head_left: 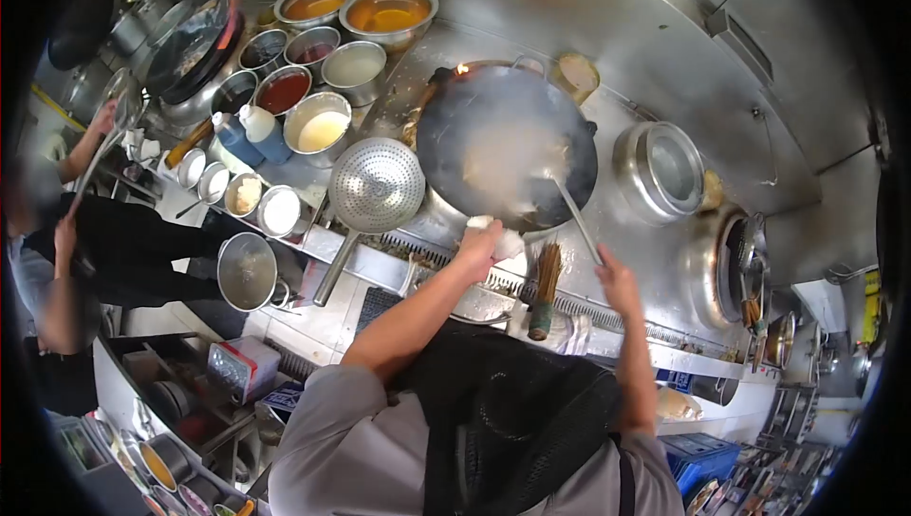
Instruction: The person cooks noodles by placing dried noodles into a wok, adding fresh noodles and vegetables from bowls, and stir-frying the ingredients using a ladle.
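Observation:
A large dark wok [446, 127] sits on the stove, with steam over the food inside it. My left hand [477, 248] is closed round a folded white cloth [509, 247] at the wok's near edge. My right hand [615, 281] grips the handle of a metal ladle [576, 211], whose head reaches into the wok and is blurred by steam. Left of the wok lies a perforated strainer [378, 184] with its handle pointing toward me. A bamboo brush [545, 293] stands between my hands, below the wok.
Metal bowls of sauces [285, 91] and two squeeze bottles [266, 134] stand at the upper left. A lidded pot [669, 170] is right of the wok. A small flame [462, 68] shows behind its rim. At far left a co-worker's hand [102, 118] holds a utensil.

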### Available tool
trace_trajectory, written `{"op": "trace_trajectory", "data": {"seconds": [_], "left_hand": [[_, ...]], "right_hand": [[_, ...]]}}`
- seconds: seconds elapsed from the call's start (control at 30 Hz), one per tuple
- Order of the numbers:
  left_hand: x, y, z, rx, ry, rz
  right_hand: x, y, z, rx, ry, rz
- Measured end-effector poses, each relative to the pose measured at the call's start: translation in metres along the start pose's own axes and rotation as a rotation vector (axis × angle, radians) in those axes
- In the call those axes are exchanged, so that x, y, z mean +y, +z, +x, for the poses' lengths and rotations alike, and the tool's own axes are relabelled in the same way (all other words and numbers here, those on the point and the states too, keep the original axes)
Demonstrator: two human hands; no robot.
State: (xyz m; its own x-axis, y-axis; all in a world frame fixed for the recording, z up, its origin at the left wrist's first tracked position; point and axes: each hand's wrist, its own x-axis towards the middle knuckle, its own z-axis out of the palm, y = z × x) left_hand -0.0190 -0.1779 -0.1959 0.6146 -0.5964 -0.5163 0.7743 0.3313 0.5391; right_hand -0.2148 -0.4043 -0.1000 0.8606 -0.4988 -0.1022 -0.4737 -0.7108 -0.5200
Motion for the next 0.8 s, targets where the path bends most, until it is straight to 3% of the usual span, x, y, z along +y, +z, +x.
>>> {"op": "trace_trajectory", "data": {"seconds": [0.03,0.07,0.13,0.17,0.23,0.27,0.37,0.43,0.53,0.57,0.6,0.67,0.73,0.8], "left_hand": [[0.002,0.002,0.001,0.026,0.004,0.002],[-0.003,-0.003,0.011,0.020,0.015,0.000],[-0.025,-0.032,0.039,0.090,0.094,0.209],[-0.028,-0.040,0.045,0.104,0.092,0.241],[-0.025,-0.045,0.049,0.096,0.082,0.258],[-0.024,-0.047,0.051,0.091,0.070,0.273],[-0.027,-0.058,0.058,0.042,0.058,0.353],[-0.021,-0.053,0.051,0.053,0.065,0.358],[-0.006,-0.039,0.028,0.115,0.031,0.368],[-0.012,-0.042,0.033,0.140,0.046,0.356],[-0.015,-0.044,0.036,0.159,0.063,0.348],[-0.006,-0.037,0.029,0.139,0.041,0.315],[0.006,-0.027,0.021,0.173,-0.006,0.302],[0.006,-0.032,0.024,0.125,0.011,0.272]], "right_hand": [[-0.005,0.022,0.010,0.022,0.084,0.113],[-0.043,0.020,0.012,-0.061,0.357,0.286],[-0.072,0.033,0.019,0.007,0.458,0.489],[-0.062,0.051,0.034,0.011,0.457,0.494],[-0.025,0.105,0.072,0.346,0.095,0.232],[-0.026,0.116,0.086,0.352,0.096,0.233],[-0.054,0.124,0.095,0.212,0.013,0.217],[-0.097,0.084,0.074,-0.101,0.215,0.874],[-0.098,0.074,0.073,0.058,0.214,0.848],[-0.099,0.072,0.084,0.147,0.176,0.626],[-0.091,0.075,0.098,0.144,0.184,0.630],[-0.068,0.090,0.130,0.194,0.102,0.179],[-0.078,0.086,0.119,0.118,0.137,0.246],[-0.071,0.081,0.098,0.007,-0.278,0.027]]}}
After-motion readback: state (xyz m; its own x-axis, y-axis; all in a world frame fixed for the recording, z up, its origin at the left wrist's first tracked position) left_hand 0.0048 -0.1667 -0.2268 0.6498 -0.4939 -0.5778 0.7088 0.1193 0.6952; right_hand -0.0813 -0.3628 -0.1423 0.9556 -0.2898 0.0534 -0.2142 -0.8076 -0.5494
